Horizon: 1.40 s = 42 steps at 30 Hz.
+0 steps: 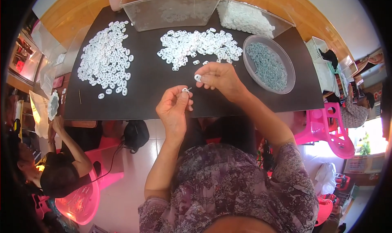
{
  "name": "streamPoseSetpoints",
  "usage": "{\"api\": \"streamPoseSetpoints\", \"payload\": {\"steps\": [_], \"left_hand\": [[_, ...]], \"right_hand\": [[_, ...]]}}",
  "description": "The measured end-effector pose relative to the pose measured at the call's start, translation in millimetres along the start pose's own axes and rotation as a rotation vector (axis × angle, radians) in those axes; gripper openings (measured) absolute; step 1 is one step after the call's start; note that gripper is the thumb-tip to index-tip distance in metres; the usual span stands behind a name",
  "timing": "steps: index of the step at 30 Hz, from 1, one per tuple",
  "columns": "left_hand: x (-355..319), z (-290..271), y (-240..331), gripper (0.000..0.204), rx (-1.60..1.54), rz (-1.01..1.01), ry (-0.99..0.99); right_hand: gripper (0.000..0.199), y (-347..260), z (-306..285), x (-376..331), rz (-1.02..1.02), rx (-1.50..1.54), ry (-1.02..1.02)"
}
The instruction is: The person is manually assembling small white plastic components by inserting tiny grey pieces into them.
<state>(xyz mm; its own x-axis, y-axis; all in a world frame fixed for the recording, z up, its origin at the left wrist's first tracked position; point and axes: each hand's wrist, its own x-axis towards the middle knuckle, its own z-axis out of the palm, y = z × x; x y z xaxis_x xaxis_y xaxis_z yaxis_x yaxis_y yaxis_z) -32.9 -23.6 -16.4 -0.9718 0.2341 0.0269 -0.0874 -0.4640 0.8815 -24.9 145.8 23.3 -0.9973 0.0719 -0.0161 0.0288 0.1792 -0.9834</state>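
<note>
While our left hand [173, 106] pinches a small white ring w/ a thin metal pin [186, 89], our right hand [218, 77] grips another white plastic ring [197, 77] just above, over the black table [163, 98], near the middle ring pile [200, 45] & the round bowl of grey pins [267, 65].

Small metal piece [188, 89] — too tiny to identify.

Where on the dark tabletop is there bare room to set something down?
Free: the strip between the left pile of white pieces and the middle pile, and the near edge left of the left hand. Crowded: around the round bowl and the clear bins.
</note>
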Motion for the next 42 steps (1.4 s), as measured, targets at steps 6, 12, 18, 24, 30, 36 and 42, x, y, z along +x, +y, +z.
{"api": "streamPoseSetpoints", "payload": {"steps": [6,12,18,24,30,36,42], "left_hand": [[-2.9,4.0,6.3,0.012,-0.051,-0.009,0.024],[-7.7,5.2,10.3,0.012,-0.03,0.013,0.042],[-12.8,6.5,14.1,0.017,-0.023,0.011,0.046],[-14.5,6.4,12.5,0.016,0.001,0.008,0.04],[-15.7,5.3,14.7,0.014,0.053,-0.058,0.063],[-15.8,6.0,12.1,0.013,0.078,-0.072,0.059],[-16.6,5.1,11.6,0.012,0.1,-0.057,0.064]], "right_hand": [[0.017,-6.8,7.5,-8.9,0.1,0.171,-0.049],[0.017,-6.1,11.2,-13.0,0.19,0.28,-0.07],[0.015,-5.9,17.3,-15.2,0.168,0.31,-0.013],[0.015,-3.4,23.5,-15.3,0.195,0.37,0.056],[0.015,-2.0,28.9,-16.5,0.181,0.342,0.084],[0.016,-0.9,31.3,-17.1,0.131,0.308,0.092],[0.016,-0.7,34.2,-18.2,0.111,0.251,0.093]]}}
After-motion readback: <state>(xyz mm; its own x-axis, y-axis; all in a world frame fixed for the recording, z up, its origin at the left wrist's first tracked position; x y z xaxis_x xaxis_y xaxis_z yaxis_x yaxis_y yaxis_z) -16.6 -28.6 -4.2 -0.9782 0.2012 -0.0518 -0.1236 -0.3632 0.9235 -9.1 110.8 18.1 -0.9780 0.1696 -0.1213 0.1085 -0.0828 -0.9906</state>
